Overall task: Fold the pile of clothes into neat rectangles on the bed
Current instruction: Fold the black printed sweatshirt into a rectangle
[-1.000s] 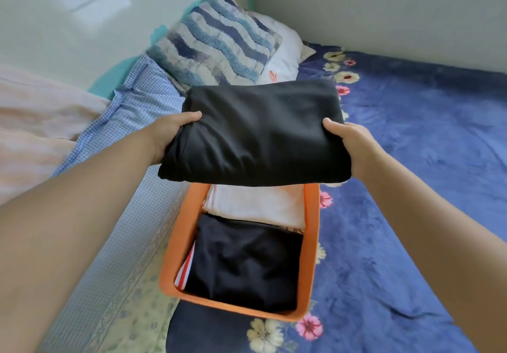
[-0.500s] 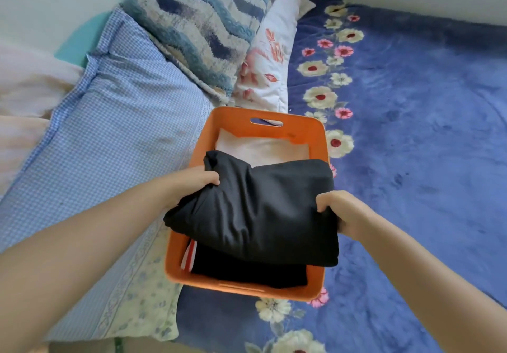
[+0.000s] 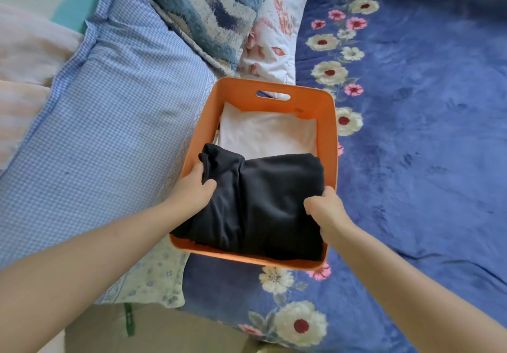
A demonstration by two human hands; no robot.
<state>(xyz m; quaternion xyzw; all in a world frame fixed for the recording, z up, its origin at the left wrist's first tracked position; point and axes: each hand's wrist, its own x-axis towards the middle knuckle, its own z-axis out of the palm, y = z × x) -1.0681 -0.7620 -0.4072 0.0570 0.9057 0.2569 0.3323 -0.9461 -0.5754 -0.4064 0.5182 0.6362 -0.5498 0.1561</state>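
A folded black garment (image 3: 269,202) lies in the near half of an orange plastic basket (image 3: 274,85) on the bed. My left hand (image 3: 193,191) grips its left edge, where the cloth bunches up. My right hand (image 3: 325,210) grips its right edge, fingers curled under, against the basket's right wall. A folded white garment (image 3: 269,133) fills the far half of the basket. Whatever lies beneath the black garment is hidden.
The basket stands on a blue floral blanket (image 3: 411,133). A blue checked pillow (image 3: 109,122) lies to its left, with a wavy blue-and-white cushion (image 3: 208,10) and a white floral pillow (image 3: 274,37) behind. Pale pink bedding (image 3: 24,64) lies at far left.
Both hands have lowered the folded black garment from above the basket down into its near half, covering the dark garment that lay there. The view has tilted downward.
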